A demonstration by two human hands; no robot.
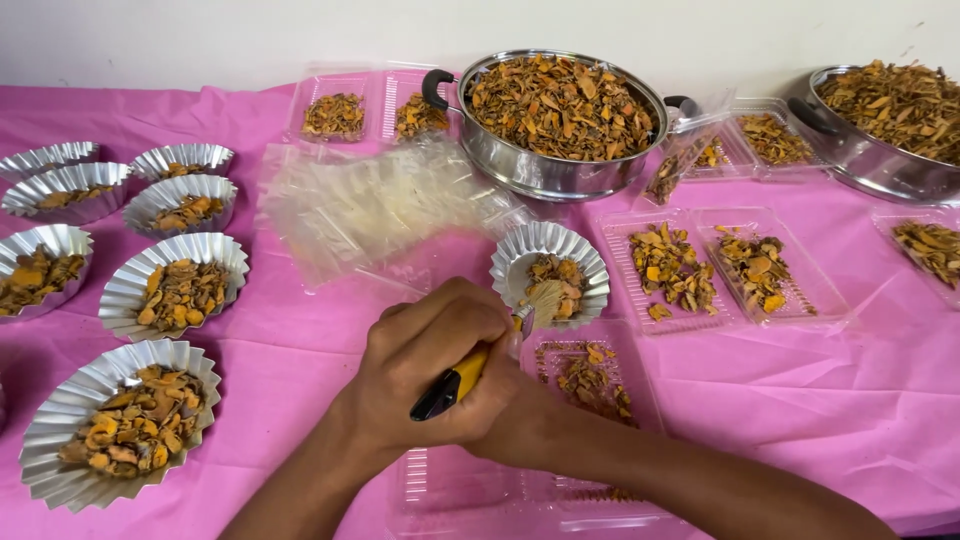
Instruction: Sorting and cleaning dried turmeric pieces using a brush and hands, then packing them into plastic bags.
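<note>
My left hand (pixel 425 355) is closed in a fist over a brush (pixel 468 375) with a yellow and black handle. Its pale bristles reach into a fluted foil cup (pixel 520 250) holding orange dried root pieces. My right hand (pixel 500 418) lies under the left one, pressed against the handle and mostly hidden. Whether it grips the handle does not show. Both hands hover above a clear plastic tray (pixel 640 385) that holds some brown-orange dried pieces.
Several filled foil cups (pixel 125 290) stand at the left on the pink tablecloth (pixel 300 340). A stack of clear bags (pixel 370 205) lies in the middle. Two steel pots, one central (pixel 540 170) and one at the far right (pixel 870 165), hold dried slices at the back. Several more clear trays (pixel 810 290) lie at the right.
</note>
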